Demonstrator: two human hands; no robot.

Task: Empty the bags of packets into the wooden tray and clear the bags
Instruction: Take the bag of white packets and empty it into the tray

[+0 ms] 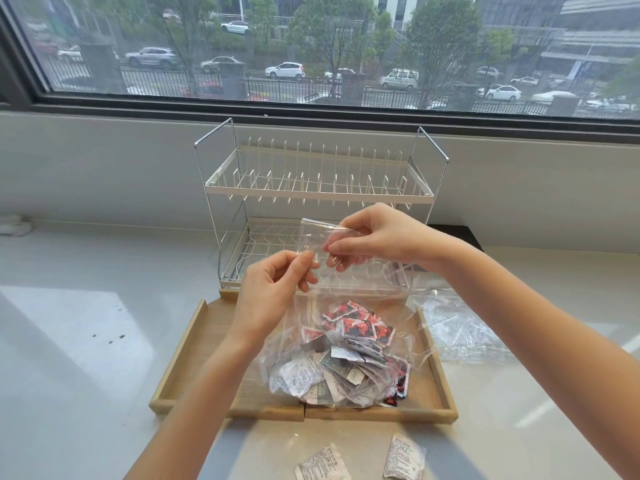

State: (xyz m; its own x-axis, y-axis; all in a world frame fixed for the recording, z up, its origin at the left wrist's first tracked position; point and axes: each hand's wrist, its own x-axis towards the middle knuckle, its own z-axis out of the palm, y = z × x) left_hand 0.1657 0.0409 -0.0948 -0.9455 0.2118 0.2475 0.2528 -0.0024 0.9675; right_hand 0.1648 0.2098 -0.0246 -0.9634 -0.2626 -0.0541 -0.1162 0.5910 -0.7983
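A clear plastic bag [360, 296] hangs upright over the wooden tray [194, 344], its bottom resting in the tray. Inside it lie several small red-and-black and white packets [349, 355]. My left hand [273, 292] pinches the near side of the bag's mouth. My right hand [374, 237] pinches the far side, higher up, with the mouth pulled slightly apart between them. Another clear bag [460, 330] lies crumpled on the counter to the right of the tray; its contents cannot be made out.
A white two-tier wire dish rack [311, 188] stands just behind the tray against the wall under the window. Two loose white packets [320, 465] [403, 457] lie on the counter in front of the tray. The pale counter stretches left and right.
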